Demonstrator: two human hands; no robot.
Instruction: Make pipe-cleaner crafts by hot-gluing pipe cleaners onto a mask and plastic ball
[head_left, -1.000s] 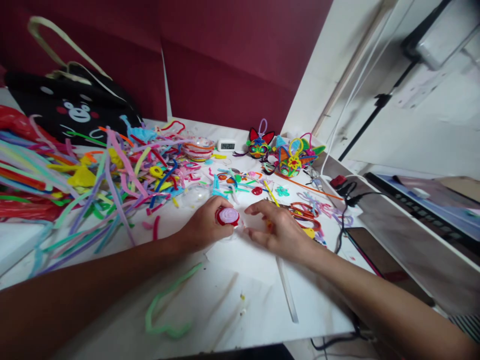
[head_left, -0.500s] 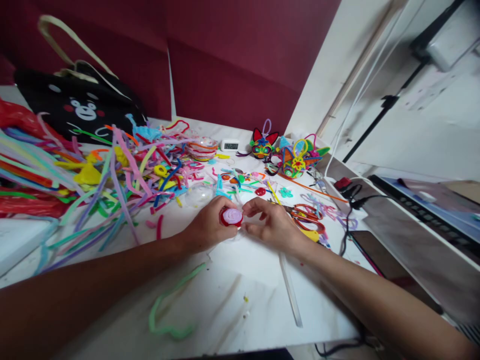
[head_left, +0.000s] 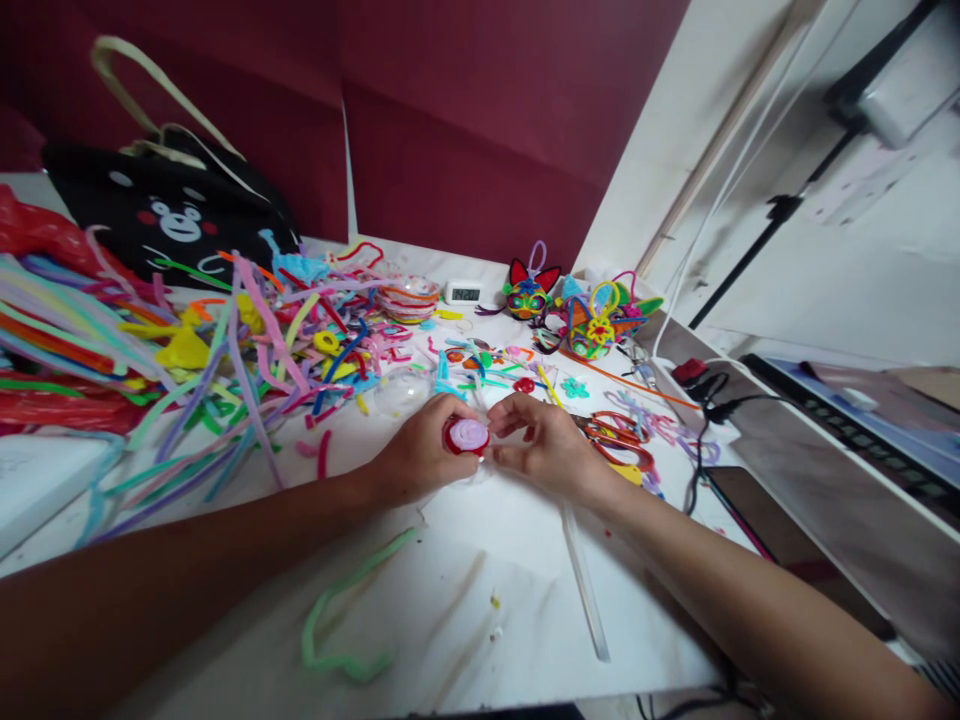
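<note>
A round coil of lilac pipe cleaner (head_left: 469, 434) with a red rim sits between my hands, over the middle of the table. My left hand (head_left: 424, 450) is closed round its left side, thumb below and fingers above. From the right, my right hand (head_left: 544, 445) has its thumb and bent fingertips at the coil's right edge. Something clear and shiny shows just under the coil; its shape is mostly hidden. Near my right hand lie orange-handled scissors (head_left: 616, 432). A clear glue stick (head_left: 586, 590) lies below my right wrist, and a green pipe cleaner (head_left: 322, 610) is nearer to me.
A heap of coloured pipe cleaners (head_left: 247, 370) covers the left side, before a black bag (head_left: 176, 215). At the back stand a small digital clock (head_left: 465, 293) and decorated balls (head_left: 592, 320). A phone (head_left: 780, 530) and black cables (head_left: 712, 400) lie at right.
The whole view has shifted slightly, so things appear a little further right. My hands keep nearly the same hold round the coil.
</note>
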